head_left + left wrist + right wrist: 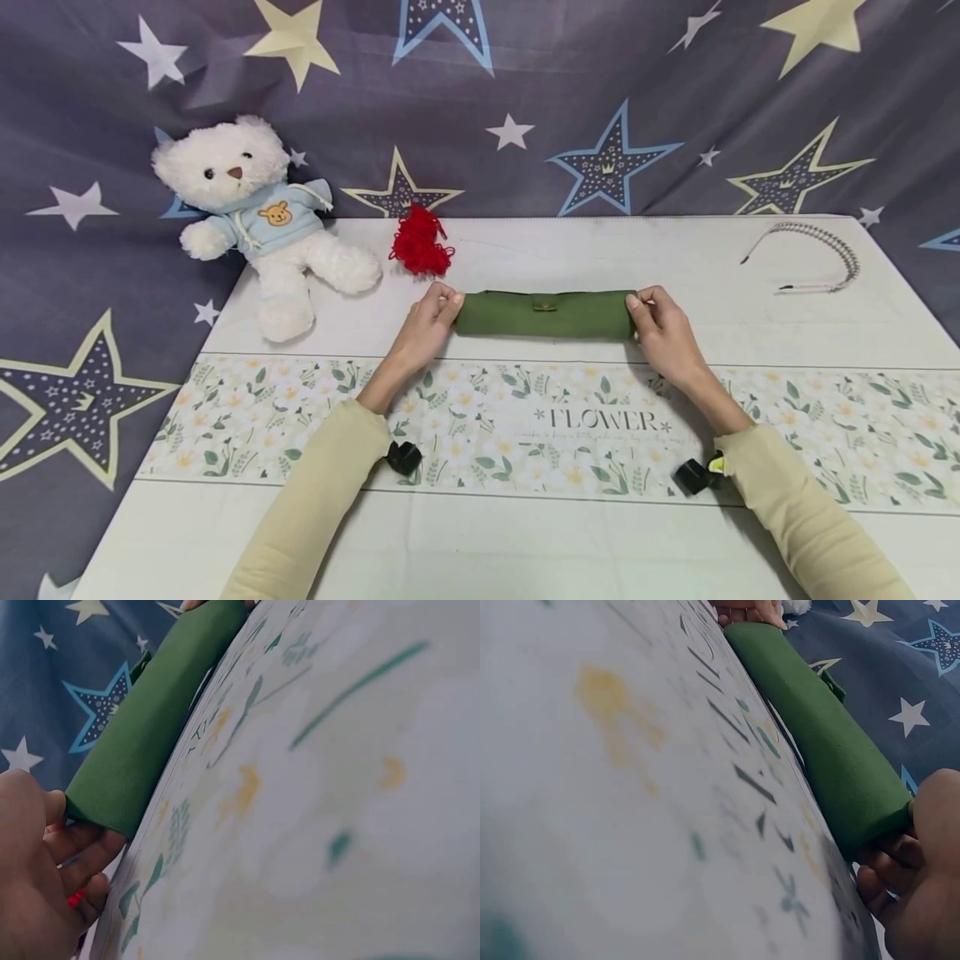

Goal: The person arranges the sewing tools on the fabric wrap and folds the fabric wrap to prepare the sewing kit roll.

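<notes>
A long green case point(510, 318) with a small snap tab point(544, 306) at its upper edge lies crosswise between the two hands, close over the table. My left hand point(432, 321) pinches its left end, thumb on top and fingers underneath. At the opposite end my right hand point(670, 332) pinches the case in the same way. The left wrist view shows the case point(142, 727) running away from the left hand point(45, 862), fingers bent under its end. In the right wrist view, the right hand point(922, 877) holds the near end of the case point(825, 750).
A white teddy bear point(277, 212) in a blue hoodie sits at the back left. Red yarn point(422, 242) lies behind the case, and a beaded headband point(843, 250) at the back right. The table point(480, 542) has a flowered band; a star-patterned cloth point(510, 92) hangs behind.
</notes>
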Available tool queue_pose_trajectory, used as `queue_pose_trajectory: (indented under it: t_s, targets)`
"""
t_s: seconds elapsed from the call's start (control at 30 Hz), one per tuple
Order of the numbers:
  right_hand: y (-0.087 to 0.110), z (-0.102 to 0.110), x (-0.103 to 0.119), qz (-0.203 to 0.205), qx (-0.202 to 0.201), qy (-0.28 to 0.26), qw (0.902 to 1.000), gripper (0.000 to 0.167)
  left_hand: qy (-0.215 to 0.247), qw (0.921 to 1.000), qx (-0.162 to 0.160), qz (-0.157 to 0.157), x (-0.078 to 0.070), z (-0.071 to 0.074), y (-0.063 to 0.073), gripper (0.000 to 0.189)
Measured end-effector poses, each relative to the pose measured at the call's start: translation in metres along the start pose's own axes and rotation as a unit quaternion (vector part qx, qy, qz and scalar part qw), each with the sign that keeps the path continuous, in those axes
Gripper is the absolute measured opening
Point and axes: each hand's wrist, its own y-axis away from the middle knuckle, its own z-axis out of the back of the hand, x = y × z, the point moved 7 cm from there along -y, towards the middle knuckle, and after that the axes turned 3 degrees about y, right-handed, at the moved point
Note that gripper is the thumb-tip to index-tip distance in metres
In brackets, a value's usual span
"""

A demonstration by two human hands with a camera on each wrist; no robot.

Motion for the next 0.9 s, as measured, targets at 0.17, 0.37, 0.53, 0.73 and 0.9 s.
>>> queue_pose_trajectory:
  t_s: [0.17, 0.37, 0.53, 0.73, 0.9]
  targets:
    - [-0.002, -0.001, -0.006, -0.001, 0.007, -0.022, 0.9997, 0.031, 0.011, 0.9999, 0.000, 0.011, 0.001, -0.001, -0.001, 0.024]
    - [0.000, 0.002, -0.007, -0.017, 0.012, -0.035, 0.9992, 0.032, 0.018, 0.9993, -0.022, 0.023, 0.005, 0.001, -0.002, 0.025]
    - [0.000, 0.006, -0.008, -0.027, 0.018, -0.021, 0.9993, 0.035, 0.027, 0.9987, -0.033, 0.028, 0.005, 0.003, -0.001, 0.025]
    - [0.000, 0.009, -0.009, -0.026, 0.017, -0.015, 0.9994, 0.036, 0.026, 0.9983, -0.043, 0.030, 0.004, 0.006, 0.003, 0.023]
    - [0.003, 0.014, -0.011, -0.027, 0.026, -0.022, 0.9990, 0.038, 0.008, 0.9991, -0.034, 0.026, 0.004, 0.010, 0.010, 0.025]
